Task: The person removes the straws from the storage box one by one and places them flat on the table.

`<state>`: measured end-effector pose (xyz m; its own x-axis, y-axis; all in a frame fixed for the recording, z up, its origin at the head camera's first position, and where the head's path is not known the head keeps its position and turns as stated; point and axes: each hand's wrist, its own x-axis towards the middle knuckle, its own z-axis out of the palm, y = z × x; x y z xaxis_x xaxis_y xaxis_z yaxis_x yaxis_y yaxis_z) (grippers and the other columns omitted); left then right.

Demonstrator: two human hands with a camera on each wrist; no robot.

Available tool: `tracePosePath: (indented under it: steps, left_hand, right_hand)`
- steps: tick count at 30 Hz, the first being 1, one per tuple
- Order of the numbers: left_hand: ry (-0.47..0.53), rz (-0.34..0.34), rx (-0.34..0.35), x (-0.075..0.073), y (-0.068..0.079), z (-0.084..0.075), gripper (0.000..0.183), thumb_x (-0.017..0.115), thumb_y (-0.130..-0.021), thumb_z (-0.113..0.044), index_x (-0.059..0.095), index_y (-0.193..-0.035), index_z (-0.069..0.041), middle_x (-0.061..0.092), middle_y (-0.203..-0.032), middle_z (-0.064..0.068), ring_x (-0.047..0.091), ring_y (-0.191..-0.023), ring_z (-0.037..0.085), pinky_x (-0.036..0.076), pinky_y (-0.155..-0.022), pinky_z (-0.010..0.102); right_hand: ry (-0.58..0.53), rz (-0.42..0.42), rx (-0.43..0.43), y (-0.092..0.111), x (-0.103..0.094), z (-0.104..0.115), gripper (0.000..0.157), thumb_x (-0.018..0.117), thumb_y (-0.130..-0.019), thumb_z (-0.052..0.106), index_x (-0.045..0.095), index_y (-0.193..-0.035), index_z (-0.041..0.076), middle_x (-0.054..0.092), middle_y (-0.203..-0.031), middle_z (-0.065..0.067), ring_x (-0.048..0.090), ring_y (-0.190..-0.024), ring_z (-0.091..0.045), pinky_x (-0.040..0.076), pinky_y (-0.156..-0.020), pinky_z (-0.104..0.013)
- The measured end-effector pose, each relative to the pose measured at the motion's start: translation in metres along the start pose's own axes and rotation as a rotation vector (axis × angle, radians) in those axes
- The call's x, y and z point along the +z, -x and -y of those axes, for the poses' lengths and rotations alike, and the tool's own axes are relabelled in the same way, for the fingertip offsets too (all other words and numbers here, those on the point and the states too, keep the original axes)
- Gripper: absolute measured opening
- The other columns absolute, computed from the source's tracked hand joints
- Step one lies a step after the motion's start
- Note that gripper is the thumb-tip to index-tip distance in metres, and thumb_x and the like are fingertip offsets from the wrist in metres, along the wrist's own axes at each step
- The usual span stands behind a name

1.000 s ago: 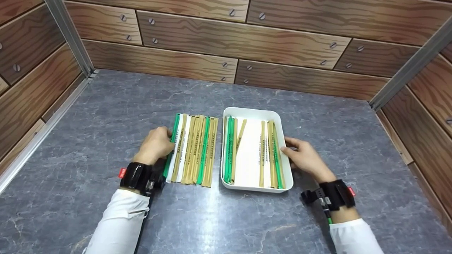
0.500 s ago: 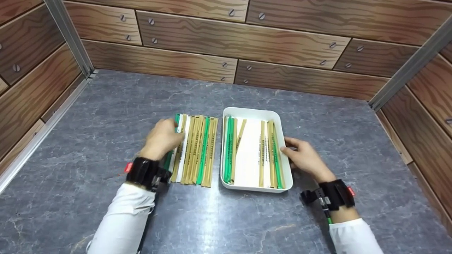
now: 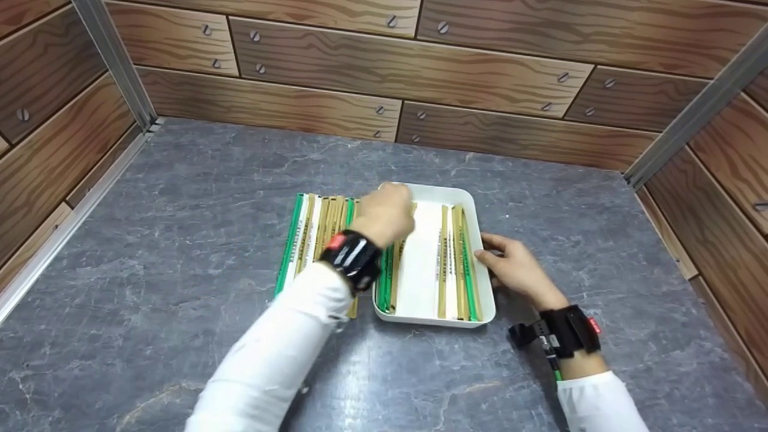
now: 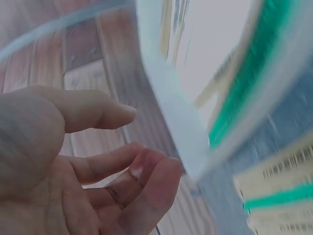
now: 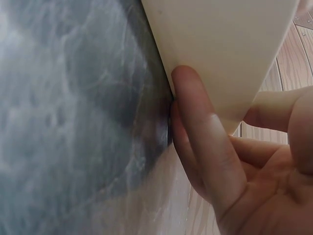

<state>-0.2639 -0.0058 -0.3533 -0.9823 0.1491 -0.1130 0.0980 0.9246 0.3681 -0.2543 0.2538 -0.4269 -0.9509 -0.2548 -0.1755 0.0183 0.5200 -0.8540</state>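
A white tray (image 3: 432, 321) stands mid-table, with long thin paper-wrapped sticks along both inner sides and a bare middle. Above its left rim, my left hand (image 3: 384, 213) is blurred in the head view. In the left wrist view its thumb (image 4: 98, 110) stands apart from the loosely bent fingers, with nothing between them. Left of the tray lies a row of similar sticks (image 3: 300, 240) in green, white and brown, partly covered by my left arm. My right hand (image 3: 519, 267) holds the tray's right side, thumb at the rim and fingers (image 5: 200, 117) against the outer wall.
The grey marbled table (image 3: 180, 180) is bordered by wood-patterned walls (image 3: 324, 54) at the back and sides. A metal strip (image 3: 66, 228) runs along the left table edge. Black straps with cameras sit on both wrists.
My left hand has moved right, from the left end of the loose row to over the tray's left rim. My right hand and the tray have stayed in place.
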Motion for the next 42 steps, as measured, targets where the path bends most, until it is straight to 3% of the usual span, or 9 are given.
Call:
tracePosePath:
  steps: [4,8,20,29,33,39,42]
  left_hand:
    - [-0.139,0.022,0.022,0.014,-0.012,-0.023,0.025,0.067,-0.092,-0.008,0.072,-0.116,-0.009,0.070,-0.123,0.013,0.068,-0.110,0.027,0.059,-0.090,0.044]
    - [-0.188,0.047,-0.002,0.027,-0.019,-0.032,0.026,0.060,-0.098,-0.012,0.075,-0.120,-0.011,0.072,-0.125,0.010,0.070,-0.113,0.024,0.061,-0.089,0.042]
    - [-0.177,0.107,-0.051,0.046,-0.020,-0.030,0.029,0.056,-0.103,-0.015,0.074,-0.126,-0.012,0.073,-0.127,0.007,0.071,-0.110,0.020,0.061,-0.087,0.039]
    - [-0.157,0.133,-0.070,0.050,-0.019,-0.029,0.027,0.064,-0.097,-0.016,0.075,-0.120,-0.008,0.074,-0.121,0.009,0.072,-0.104,0.020,0.062,-0.083,0.037]
    - [-0.083,0.126,-0.075,0.046,-0.016,-0.029,0.026,0.066,-0.094,-0.016,0.073,-0.116,-0.004,0.073,-0.116,0.010,0.072,-0.100,0.022,0.062,-0.081,0.037]
    - [0.104,0.107,-0.072,0.037,-0.013,-0.027,0.048,0.065,-0.095,-0.020,0.049,-0.134,0.004,0.067,-0.118,0.016,0.068,-0.107,0.027,0.059,-0.089,0.038]
    - [0.203,0.100,-0.037,0.030,-0.012,-0.024,0.050,0.063,-0.095,-0.014,0.043,-0.136,0.005,0.065,-0.121,0.021,0.071,-0.095,0.030,0.062,-0.079,0.038]
  right_hand:
    - [0.023,-0.005,0.001,-0.001,0.000,0.000,0.060,0.056,-0.106,0.015,0.033,-0.157,-0.008,0.051,-0.146,-0.032,0.071,-0.099,-0.027,0.064,-0.072,-0.036]
    - [0.031,-0.005,0.002,-0.001,0.000,-0.001,0.060,0.056,-0.106,0.014,0.034,-0.157,-0.008,0.052,-0.146,-0.032,0.071,-0.099,-0.027,0.064,-0.073,-0.036]
    - [0.021,-0.001,0.006,-0.002,0.001,-0.002,0.059,0.056,-0.106,0.014,0.034,-0.157,-0.008,0.053,-0.143,-0.032,0.072,-0.098,-0.026,0.065,-0.073,-0.036]
    - [0.054,-0.010,-0.010,-0.001,0.000,-0.002,0.058,0.055,-0.106,0.013,0.035,-0.155,-0.010,0.052,-0.145,-0.032,0.071,-0.100,-0.027,0.064,-0.070,-0.034]
    - [0.045,-0.008,-0.012,-0.002,0.000,-0.001,0.058,0.055,-0.106,0.013,0.035,-0.155,-0.010,0.052,-0.144,-0.033,0.071,-0.097,-0.026,0.064,-0.070,-0.035]
    - [0.045,-0.010,-0.018,-0.001,0.000,-0.001,0.058,0.056,-0.106,0.013,0.035,-0.155,-0.009,0.054,-0.143,-0.033,0.072,-0.095,-0.025,0.064,-0.070,-0.034]
    - [0.059,-0.012,-0.021,0.000,0.000,-0.001,0.058,0.056,-0.105,0.013,0.036,-0.155,-0.009,0.054,-0.143,-0.033,0.072,-0.094,-0.024,0.064,-0.069,-0.034]
